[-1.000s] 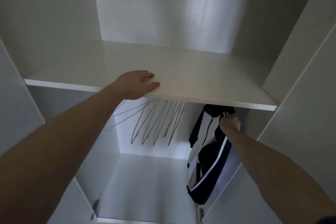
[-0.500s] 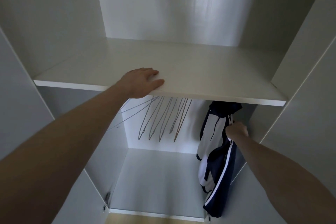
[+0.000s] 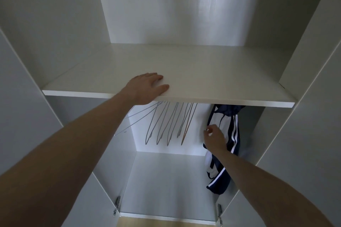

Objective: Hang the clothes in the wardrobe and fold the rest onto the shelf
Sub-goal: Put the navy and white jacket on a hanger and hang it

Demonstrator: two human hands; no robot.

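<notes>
Head view, left hand [image 3: 145, 86] on shelf [image 3: 221, 72]

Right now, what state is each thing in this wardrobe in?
Left hand: flat on the shelf edge.
Right hand: loosely curled in front of the jacket, holding nothing visible.
Jacket: hanging at the right, under the shelf.
Hangers: bare, bunched under the shelf.
Shelf: nothing on it but the hand.
Doors: open.

Navy garment [image 3: 232, 134] with white panels, stripes; grey wire hangers [image 3: 171, 123]; white wardrobe shelf [image 3: 203, 72].
</notes>
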